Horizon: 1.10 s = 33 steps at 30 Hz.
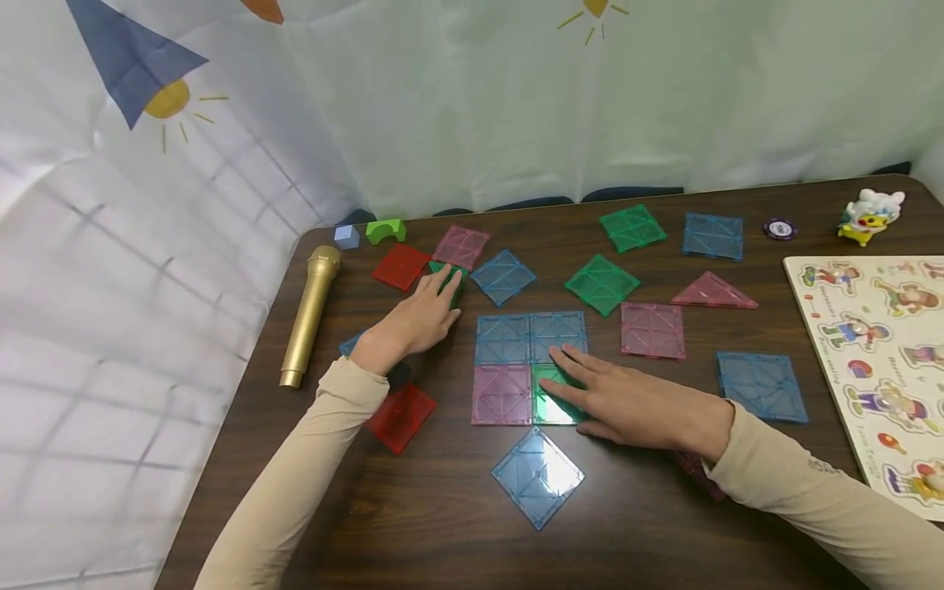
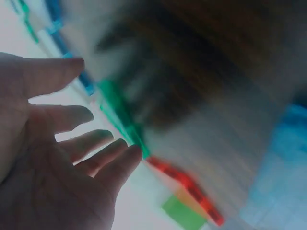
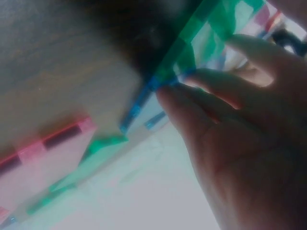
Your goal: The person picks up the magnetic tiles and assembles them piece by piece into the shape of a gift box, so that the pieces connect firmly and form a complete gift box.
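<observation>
My left hand [image 1: 420,318], its fingers loosely extended, reaches to a green magnetic tile [image 1: 447,269] at the back left. In the left wrist view that green tile [image 2: 117,112] lies just beyond the fingertips; whether they touch it I cannot tell. My right hand [image 1: 630,401] lies with fairly straight fingers over another green tile [image 1: 544,403], partly covering it. This tile forms a two-by-two square with a pink tile [image 1: 501,395] and two blue tiles, the left blue tile [image 1: 503,338] and the right blue tile [image 1: 556,328]. The right wrist view shows fingertips at the tiles' edges, blurred.
Several loose tiles lie around, including a blue tile [image 1: 538,477] in front, a red tile [image 1: 401,418] and a pink triangle [image 1: 714,292]. A gold microphone [image 1: 310,315] stands left; a picture board [image 1: 878,369], poker chip [image 1: 779,229] and small figurine [image 1: 870,215] are right.
</observation>
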Each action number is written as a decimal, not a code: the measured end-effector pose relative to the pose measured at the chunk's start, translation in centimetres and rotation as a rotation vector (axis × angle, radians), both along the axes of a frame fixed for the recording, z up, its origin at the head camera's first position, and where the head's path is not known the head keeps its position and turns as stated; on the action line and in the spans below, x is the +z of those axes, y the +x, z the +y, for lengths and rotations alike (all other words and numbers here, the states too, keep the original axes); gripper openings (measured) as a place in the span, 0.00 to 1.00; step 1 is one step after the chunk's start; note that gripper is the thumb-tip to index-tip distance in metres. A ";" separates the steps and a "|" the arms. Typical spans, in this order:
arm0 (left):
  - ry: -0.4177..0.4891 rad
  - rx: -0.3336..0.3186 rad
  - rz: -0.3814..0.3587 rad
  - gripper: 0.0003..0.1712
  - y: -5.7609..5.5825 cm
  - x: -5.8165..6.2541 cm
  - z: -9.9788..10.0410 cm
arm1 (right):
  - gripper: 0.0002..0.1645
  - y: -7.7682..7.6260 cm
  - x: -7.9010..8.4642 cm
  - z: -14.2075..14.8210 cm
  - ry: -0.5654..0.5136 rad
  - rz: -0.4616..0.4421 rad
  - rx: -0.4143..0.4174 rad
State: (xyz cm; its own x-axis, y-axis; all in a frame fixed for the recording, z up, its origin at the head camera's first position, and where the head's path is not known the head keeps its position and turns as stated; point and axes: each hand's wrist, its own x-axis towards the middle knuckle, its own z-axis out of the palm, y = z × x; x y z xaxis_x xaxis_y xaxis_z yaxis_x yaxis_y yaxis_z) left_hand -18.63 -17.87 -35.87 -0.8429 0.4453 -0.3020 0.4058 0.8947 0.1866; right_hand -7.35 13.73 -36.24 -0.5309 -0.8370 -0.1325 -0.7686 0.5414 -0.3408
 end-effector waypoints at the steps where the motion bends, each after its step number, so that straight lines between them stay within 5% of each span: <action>1: 0.020 0.006 0.003 0.40 0.4 0.2 -0.4 | 0.38 0.0 0.0 0.0 -0.001 0.004 0.001; 8: 0.043 0.099 0.002 0.40 5.0 1.9 -4.6 | 0.40 -0.1 -0.3 0.4 -0.023 0.022 0.006; 16: 0.013 0.146 -0.031 0.39 9.2 1.0 -8.0 | 0.39 -0.1 -0.3 0.3 -0.036 0.011 0.006; 22: 0.083 0.075 -0.054 0.39 9.1 0.2 -7.5 | 0.39 -0.2 -0.3 0.3 -0.035 -0.004 0.005; 33: 0.147 -0.145 -0.074 0.38 7.7 -0.1 -2.7 | 0.39 -0.1 -0.3 0.1 -0.032 0.010 0.004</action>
State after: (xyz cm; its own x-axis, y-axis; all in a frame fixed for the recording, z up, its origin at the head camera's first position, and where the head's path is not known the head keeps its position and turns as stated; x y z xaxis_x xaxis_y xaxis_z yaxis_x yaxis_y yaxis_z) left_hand -10.91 -20.52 -36.00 -0.7447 0.6044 -0.2831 0.5090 0.7887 0.3448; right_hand -7.50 13.84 -36.55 -0.5283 -0.8431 -0.1000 -0.7743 0.5268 -0.3506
